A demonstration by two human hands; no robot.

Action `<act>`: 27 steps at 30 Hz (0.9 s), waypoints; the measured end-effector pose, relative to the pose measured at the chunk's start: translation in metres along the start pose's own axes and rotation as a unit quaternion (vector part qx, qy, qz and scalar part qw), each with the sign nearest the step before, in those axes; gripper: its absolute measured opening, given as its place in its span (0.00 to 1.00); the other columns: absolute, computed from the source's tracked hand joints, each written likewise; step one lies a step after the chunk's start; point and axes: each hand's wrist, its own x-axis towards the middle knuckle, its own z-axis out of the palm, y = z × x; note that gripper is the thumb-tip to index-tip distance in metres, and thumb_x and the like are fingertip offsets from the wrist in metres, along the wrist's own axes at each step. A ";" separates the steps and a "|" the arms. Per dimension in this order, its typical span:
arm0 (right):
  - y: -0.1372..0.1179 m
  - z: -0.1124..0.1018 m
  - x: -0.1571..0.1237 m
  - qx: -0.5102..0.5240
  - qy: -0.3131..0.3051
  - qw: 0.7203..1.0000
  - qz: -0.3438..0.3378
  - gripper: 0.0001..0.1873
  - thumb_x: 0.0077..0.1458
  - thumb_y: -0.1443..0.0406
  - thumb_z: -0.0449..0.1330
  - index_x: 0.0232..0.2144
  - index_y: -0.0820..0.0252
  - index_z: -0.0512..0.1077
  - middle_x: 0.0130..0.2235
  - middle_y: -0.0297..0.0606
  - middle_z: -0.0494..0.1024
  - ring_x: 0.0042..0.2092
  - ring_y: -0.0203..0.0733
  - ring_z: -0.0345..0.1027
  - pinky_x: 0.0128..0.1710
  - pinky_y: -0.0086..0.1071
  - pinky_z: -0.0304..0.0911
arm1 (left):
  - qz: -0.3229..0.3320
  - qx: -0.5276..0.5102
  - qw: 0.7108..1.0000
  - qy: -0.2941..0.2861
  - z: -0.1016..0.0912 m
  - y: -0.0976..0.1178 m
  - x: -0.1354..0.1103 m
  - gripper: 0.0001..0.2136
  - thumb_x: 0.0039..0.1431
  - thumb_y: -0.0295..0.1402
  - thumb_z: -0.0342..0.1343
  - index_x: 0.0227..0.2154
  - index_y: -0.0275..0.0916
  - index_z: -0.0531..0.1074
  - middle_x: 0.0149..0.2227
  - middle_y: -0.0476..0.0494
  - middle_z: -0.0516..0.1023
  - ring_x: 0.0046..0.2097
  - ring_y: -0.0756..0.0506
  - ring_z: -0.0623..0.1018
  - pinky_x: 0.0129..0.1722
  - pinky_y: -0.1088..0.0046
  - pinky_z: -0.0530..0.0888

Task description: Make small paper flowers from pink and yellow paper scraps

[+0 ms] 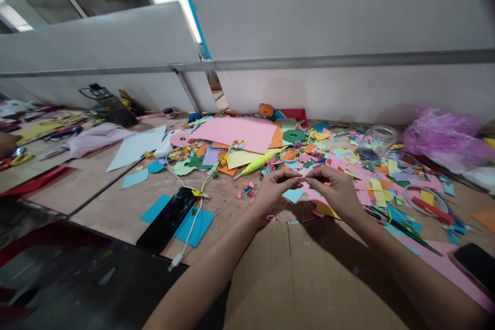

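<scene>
My left hand [279, 190] and my right hand [335, 192] meet at their fingertips, above the front of a littered table. Both pinch, thumb against fingers, around something tiny, perhaps a bit of pink paper, too small to make out. Beneath and behind them spread many coloured paper scraps [360, 197]. A light blue paper piece [294, 195] lies just below the fingertips. In front of my body, under my forearms, is a brown cardboard sheet [294, 278]. Dark-bladed scissors [415, 234] rest beside my right forearm.
Left of my arm lie a black phone [168, 219], blue paper [199, 228] and a white cable [192, 227]. Farther back are pink sheets [243, 131], a glass jar [378, 142] and a purple plastic bag [444, 134]. A dark bottle [114, 105] leans at left. White panels [340, 15] rise behind.
</scene>
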 end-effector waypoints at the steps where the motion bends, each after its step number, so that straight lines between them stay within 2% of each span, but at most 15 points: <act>1: 0.001 0.001 0.000 0.003 0.003 1.000 0.004 0.07 0.56 0.60 0.64 0.31 0.57 0.78 0.31 0.37 0.81 0.32 0.43 0.73 0.31 0.34 0.65 | -0.002 -0.002 1.000 0.001 0.000 0.000 0.000 0.18 0.37 0.43 0.75 0.29 0.36 0.81 0.30 0.44 0.81 0.33 0.46 0.80 0.42 0.67 0.76; 11: 0.004 0.007 -0.005 0.016 -0.001 0.999 0.032 0.09 0.57 0.59 0.63 0.29 0.58 0.77 0.29 0.36 0.79 0.30 0.41 0.72 0.30 0.33 0.65 | 0.005 0.018 1.000 0.009 -0.003 -0.012 0.004 0.19 0.37 0.43 0.74 0.28 0.35 0.81 0.30 0.42 0.82 0.34 0.44 0.81 0.41 0.65 0.77; 20: 0.004 0.003 0.002 0.069 -0.020 0.993 0.091 0.14 0.54 0.53 0.65 0.32 0.58 0.80 0.31 0.39 0.81 0.32 0.43 0.72 0.31 0.34 0.65 | -0.004 0.002 1.000 0.016 -0.001 -0.005 0.002 0.19 0.38 0.43 0.74 0.29 0.34 0.80 0.31 0.42 0.82 0.35 0.45 0.80 0.44 0.66 0.76; 27: 0.008 0.001 0.003 0.014 -0.020 0.998 0.061 0.15 0.55 0.52 0.64 0.30 0.57 0.79 0.30 0.38 0.80 0.32 0.43 0.70 0.30 0.34 0.62 | -0.031 -0.006 0.999 0.012 -0.001 -0.005 0.002 0.22 0.37 0.47 0.74 0.29 0.33 0.80 0.31 0.41 0.82 0.34 0.45 0.81 0.44 0.65 0.76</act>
